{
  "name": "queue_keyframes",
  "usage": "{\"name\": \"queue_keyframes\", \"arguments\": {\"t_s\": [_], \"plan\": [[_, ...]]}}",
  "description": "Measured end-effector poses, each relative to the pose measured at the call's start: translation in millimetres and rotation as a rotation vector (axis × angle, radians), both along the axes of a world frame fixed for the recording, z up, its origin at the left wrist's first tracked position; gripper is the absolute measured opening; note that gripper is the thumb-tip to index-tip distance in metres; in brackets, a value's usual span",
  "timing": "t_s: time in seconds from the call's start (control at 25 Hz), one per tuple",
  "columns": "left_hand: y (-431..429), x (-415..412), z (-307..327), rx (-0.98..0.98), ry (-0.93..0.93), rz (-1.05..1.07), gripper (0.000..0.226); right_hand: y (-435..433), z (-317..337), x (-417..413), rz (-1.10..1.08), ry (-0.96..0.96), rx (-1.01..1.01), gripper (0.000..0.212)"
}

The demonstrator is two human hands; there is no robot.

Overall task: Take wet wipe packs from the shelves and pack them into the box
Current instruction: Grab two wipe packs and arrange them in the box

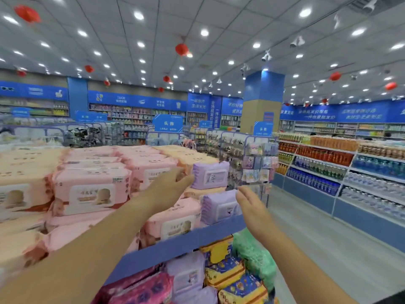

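Two purple wet wipe packs sit at the right end of the top shelf, the upper purple pack standing above and behind the lower purple pack. My left hand reaches across the pink packs, fingers spread, with its fingertips at the upper purple pack's left side. My right hand is open, palm turned inward, just right of the lower purple pack and apart from it. No box is in view.
A blue shelf edge runs diagonally below the packs. Beneath it lie purple, yellow-blue, green and magenta packs. An aisle floor opens to the right, bordered by drink shelves. A hanging accessory rack stands behind.
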State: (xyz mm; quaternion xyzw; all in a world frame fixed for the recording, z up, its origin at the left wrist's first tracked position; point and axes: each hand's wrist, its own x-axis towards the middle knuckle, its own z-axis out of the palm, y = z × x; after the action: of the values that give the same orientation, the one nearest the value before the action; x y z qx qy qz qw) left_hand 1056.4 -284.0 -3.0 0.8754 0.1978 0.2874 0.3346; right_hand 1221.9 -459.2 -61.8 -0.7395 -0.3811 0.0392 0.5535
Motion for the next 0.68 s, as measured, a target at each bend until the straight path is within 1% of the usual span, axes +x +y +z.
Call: {"name": "queue_keyframes", "arguments": {"t_s": [0.08,0.2,0.28,0.32,0.4,0.48,0.6,0.68], "plan": [[17,53,2,0.007,0.057,0.055,0.056,20,-7,55,0.052,-0.044,-0.054,0.048],[44,112,-4,0.035,0.123,0.137,0.079,44,-12,115,0.137,-0.131,-0.148,0.049],[56,141,-13,-0.024,0.126,0.158,0.095,55,-17,142,0.175,-0.170,-0.213,0.057],[61,153,-18,-0.055,0.107,0.173,0.099,60,-22,154,0.200,-0.169,-0.246,0.063],[68,171,-29,-0.052,0.037,0.226,0.097,68,-30,171,0.274,-0.183,-0.332,0.076],[73,179,-36,0.045,-0.004,0.280,0.090,76,-34,186,0.351,-0.207,-0.382,0.082],[73,182,-38,0.149,-0.001,0.293,0.071,81,-31,199,0.431,-0.165,-0.374,0.071],[70,185,-40,0.183,0.003,0.281,0.064,81,-35,205,0.475,-0.131,-0.331,0.064]]}}
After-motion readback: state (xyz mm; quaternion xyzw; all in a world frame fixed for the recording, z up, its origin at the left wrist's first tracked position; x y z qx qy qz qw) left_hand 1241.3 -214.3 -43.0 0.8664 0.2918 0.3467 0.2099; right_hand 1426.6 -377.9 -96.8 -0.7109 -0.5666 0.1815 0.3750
